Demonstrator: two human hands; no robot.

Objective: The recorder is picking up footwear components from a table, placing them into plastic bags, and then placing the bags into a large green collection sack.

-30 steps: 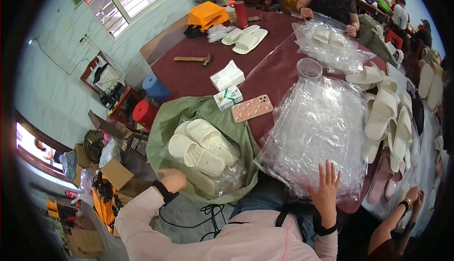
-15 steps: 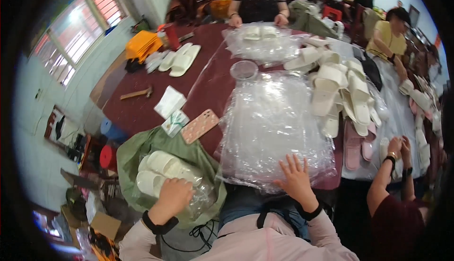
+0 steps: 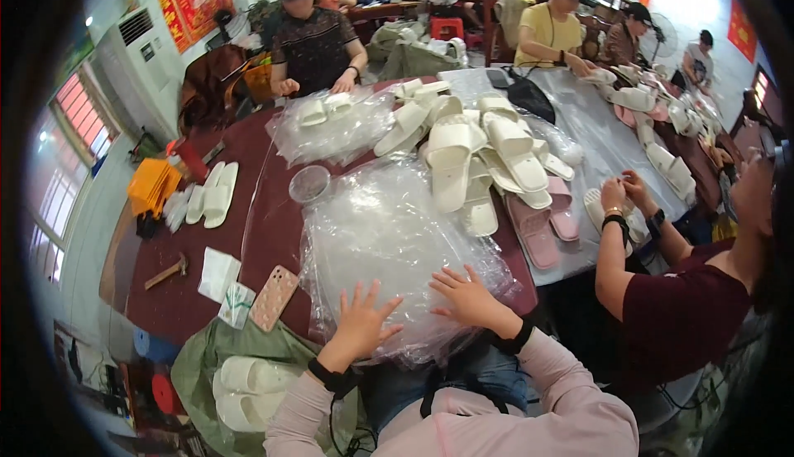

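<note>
A stack of clear plastic bags [image 3: 380, 234] lies flat on the dark red table in front of me. My left hand [image 3: 362, 323] rests at its near left edge, fingers spread and holding nothing. My right hand [image 3: 473, 298] lies on the near right part of the stack, its fingers also stretched apart. Beyond the right hand is a pile of cream slippers [image 3: 451, 155], with pink slippers [image 3: 536, 229] beside it. Below and left of my left hand, bagged white slippers [image 3: 248, 391] sit in an open green sack [image 3: 194, 366].
Left on the table lie a phone [image 3: 274, 298], a hammer [image 3: 168, 270], white paper packets [image 3: 218, 275], a pair of slippers [image 3: 212, 196] and an orange bundle [image 3: 153, 186]. A round clear lid [image 3: 309, 184] touches the bags. Co-workers sit across and at my right.
My left hand has left the bagged slippers in the sack and come up to the plastic bags. The view has swung right and up, showing more of the room.
</note>
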